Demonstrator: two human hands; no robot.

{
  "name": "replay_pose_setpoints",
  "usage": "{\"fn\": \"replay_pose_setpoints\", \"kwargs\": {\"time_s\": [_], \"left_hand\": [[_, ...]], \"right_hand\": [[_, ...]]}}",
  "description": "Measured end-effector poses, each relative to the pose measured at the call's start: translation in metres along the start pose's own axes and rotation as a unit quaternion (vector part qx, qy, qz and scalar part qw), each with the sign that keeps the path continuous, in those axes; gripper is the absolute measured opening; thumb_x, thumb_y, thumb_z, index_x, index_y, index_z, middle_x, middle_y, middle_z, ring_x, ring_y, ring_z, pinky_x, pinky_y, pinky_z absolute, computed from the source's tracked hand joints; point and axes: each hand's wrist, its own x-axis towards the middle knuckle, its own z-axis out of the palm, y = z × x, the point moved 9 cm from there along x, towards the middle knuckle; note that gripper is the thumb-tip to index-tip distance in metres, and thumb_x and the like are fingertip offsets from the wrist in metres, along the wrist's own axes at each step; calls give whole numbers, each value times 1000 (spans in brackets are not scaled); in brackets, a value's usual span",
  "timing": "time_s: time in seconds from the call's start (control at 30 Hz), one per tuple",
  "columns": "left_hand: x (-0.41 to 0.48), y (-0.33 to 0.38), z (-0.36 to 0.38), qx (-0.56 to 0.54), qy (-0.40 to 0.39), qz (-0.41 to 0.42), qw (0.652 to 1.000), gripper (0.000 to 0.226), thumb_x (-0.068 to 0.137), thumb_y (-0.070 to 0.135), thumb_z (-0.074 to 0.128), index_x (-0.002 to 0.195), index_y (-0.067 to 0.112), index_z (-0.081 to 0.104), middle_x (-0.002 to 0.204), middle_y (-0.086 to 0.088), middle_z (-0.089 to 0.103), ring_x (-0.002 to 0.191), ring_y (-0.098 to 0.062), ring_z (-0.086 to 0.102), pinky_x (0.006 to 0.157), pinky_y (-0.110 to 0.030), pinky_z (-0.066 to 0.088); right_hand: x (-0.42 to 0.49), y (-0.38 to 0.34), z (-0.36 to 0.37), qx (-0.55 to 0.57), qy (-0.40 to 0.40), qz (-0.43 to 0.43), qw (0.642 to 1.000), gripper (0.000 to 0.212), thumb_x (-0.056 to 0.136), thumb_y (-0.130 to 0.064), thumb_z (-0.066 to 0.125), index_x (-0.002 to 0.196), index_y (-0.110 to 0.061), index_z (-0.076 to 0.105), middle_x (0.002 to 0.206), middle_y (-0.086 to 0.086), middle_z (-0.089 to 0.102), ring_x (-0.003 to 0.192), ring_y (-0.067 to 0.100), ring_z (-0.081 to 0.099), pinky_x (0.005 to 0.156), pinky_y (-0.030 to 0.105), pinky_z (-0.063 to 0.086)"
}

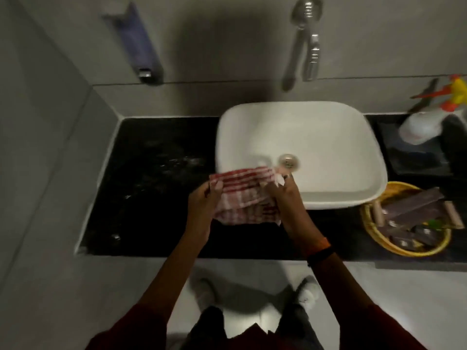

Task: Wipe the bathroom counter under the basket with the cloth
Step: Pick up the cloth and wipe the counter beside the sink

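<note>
Cloth point(243, 197): red-and-white checked, soft, crumpled into loose folds; mid-frame, held above the front edge of the counter, overlapping the sink's lower-left rim.
Left hand point(202, 200): closed on the cloth's left edge, fingers curled over the fabric.
Right hand point(286, 195): pinching the cloth's right edge, a ring on one finger; orange and dark bands at the wrist.
Counter point(151, 188): black, glossy stone, speckled with pale smudges and droplets at left of frame.
Sink point(328, 137): white, smooth, rounded-square vessel basin, metal drain near centre.
Basket point(374, 231): yellow woven, round; lower right of frame, on the counter just beside the sink, filled with dark flat packets and small tubes.
Tap point(307, 41): chrome, wall-mounted, top centre-right.
Wall: grey, matt, large tiles.
Blur: slight throughout, fine detail unclear.
</note>
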Motion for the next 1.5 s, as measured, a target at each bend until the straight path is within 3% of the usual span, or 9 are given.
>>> {"fn": "replay_pose_setpoints", "kwargs": {"time_s": [0.2, 0.3, 0.43, 0.5, 0.57, 0.7, 0.87, 1.17, 1.5], "left_hand": [[14, -72, -151, 111, 31, -80, 990, 33, 97, 21, 62, 128, 11, 59, 125, -18, 66, 116, -35, 64, 89, -41, 56], [25, -72, -166, 112, -31, 5, 993, 51, 96, 8, 63, 144, 15, 47, 139, -10, 58, 122, -21, 62, 99, -36, 56], [46, -72, -157, 141, -110, 61, 982, 67, 97, 7, 61, 154, 24, 31, 160, 1, 35, 142, -11, 41, 111, -22, 41], [56, -91, -160, 227, -97, 30, 969, 67, 96, 8, 61, 155, 20, 30, 165, -6, 23, 149, -22, 29, 111, -16, 30], [62, -100, -175, 354, -37, 57, 933, 59, 97, 13, 59, 152, 17, 36, 165, -9, 22, 151, -28, 23, 121, -31, 27], [75, -103, -183, 530, -21, 159, 833, 54, 102, 30, 43, 151, 10, 35, 162, -13, 32, 152, -32, 25, 122, -54, 29], [97, -126, -188, 626, -86, 177, 754, 70, 104, 50, 25, 157, 6, 16, 167, -13, 13, 156, -28, 9, 127, -50, 18], [106, -137, -188, 642, -92, 172, 742, 74, 102, 57, 20, 158, 10, 7, 169, -10, 7, 157, -26, 2, 126, -51, 16], [104, -135, -186, 623, -68, 214, 749, 75, 103, 52, 29, 158, 7, 4, 169, -11, 2, 157, -27, 0, 127, -49, 12]], "right_hand": [[-25, 110, 118, -60, -10, 70, 996, 30, 97, -2, 61, 125, -2, 52, 123, 28, 65, 103, 27, 70, 84, 43, 59], [-21, 126, 140, -90, 25, 44, 995, 28, 97, 1, 60, 123, -7, 53, 124, 27, 63, 110, 33, 67, 93, 51, 56], [-7, 113, 141, -148, 103, -41, 983, 37, 94, 7, 62, 129, -5, 53, 130, 19, 60, 117, 25, 61, 98, 24, 53], [-10, 118, 127, -268, 200, -24, 942, 43, 87, 13, 60, 127, -3, 57, 132, 22, 54, 118, 33, 58, 98, 20, 49], [-19, 125, 128, -458, 254, -1, 852, 46, 80, 5, 61, 124, -6, 63, 134, 23, 53, 120, 42, 53, 101, 43, 46], [-7, 153, 178, -588, 153, -65, 791, 47, 90, -25, 52, 130, -4, 63, 141, 22, 57, 129, 44, 53, 111, 54, 39], [31, 216, 210, -663, 55, 27, 746, 80, 101, -54, 35, 159, -2, 14, 168, 22, 11, 157, 38, 10, 129, 53, 9], [123, 189, 203, -715, 141, 19, 685, 89, 97, -63, 27, 158, 1, 17, 165, 26, 20, 153, 43, 22, 125, 58, 17], [215, 184, 263, -728, -22, -100, 678, 78, 102, -55, 34, 160, -6, 17, 168, 22, 14, 156, 39, 11, 128, 53, 8]]}}
